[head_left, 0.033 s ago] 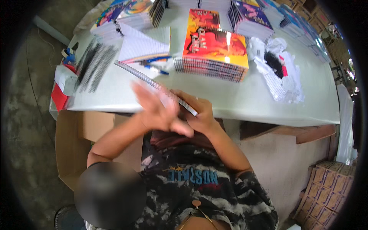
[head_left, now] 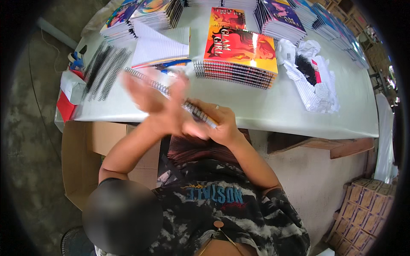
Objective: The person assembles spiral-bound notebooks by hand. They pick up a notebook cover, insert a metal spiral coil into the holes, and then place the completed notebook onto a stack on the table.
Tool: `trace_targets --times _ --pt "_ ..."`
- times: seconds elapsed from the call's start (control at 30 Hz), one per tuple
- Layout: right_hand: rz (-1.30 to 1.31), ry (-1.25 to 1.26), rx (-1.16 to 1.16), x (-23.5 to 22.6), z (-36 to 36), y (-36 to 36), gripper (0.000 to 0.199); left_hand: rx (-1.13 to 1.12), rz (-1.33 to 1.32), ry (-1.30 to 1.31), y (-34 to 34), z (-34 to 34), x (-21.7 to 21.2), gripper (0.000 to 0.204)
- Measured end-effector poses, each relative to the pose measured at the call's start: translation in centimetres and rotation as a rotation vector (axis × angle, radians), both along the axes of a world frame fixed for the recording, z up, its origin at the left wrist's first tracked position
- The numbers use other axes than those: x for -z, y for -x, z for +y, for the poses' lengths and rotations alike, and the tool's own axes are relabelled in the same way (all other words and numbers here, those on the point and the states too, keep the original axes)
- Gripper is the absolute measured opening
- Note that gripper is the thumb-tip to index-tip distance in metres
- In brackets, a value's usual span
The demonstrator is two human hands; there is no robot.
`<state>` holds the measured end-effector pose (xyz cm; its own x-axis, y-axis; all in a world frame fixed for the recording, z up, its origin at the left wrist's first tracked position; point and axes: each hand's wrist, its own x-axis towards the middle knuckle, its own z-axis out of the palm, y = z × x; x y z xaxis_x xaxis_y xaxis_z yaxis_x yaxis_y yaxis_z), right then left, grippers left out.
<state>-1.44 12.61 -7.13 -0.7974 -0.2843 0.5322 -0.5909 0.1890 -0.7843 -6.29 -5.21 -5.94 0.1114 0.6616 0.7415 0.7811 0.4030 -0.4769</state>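
Close to the table's front edge, a spiral notebook is tilted nearly edge-on, its wire coil facing up. My right hand grips its near end, fingers wrapped round it. Motion blurs my left hand, which lies along the coil with fingers spread; whether it touches the wire I cannot tell. Past the notebook sit an open pad of lined sheets and blue pens. To the right of these stands a stack of red and yellow spiral notebooks.
Loose dark coils lie at the table's left, by a red and white packet. Crumpled white paper holds a dark bristly bundle. More notebook stacks line the back. An open cardboard box stands below left; cartons are lower right.
My left hand has moved a little up and left along the coil. The notebook has tilted slightly in my right hand, which keeps its grip.
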Motion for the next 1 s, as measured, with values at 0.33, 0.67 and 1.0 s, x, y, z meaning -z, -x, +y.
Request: trace_targets --times 0.33,0.67,1.0 --pt "0.486 0.256 0.08 -3.5 -1.1 0.8 0.068 0.179 -1.143 -0.315 -7.3 5.4 -5.6 0.075" --pt "-0.381 -0.081 0.022 -8.3 5.1 2.2 0.02 0.416 -2.05 -1.011 -3.2 4.9 -4.8 0.019" --pt "-0.32 0.016 0.098 -7.4 3.9 1.7 0.016 0.55 -2.075 -0.89 -1.5 3.9 -4.8 0.011"
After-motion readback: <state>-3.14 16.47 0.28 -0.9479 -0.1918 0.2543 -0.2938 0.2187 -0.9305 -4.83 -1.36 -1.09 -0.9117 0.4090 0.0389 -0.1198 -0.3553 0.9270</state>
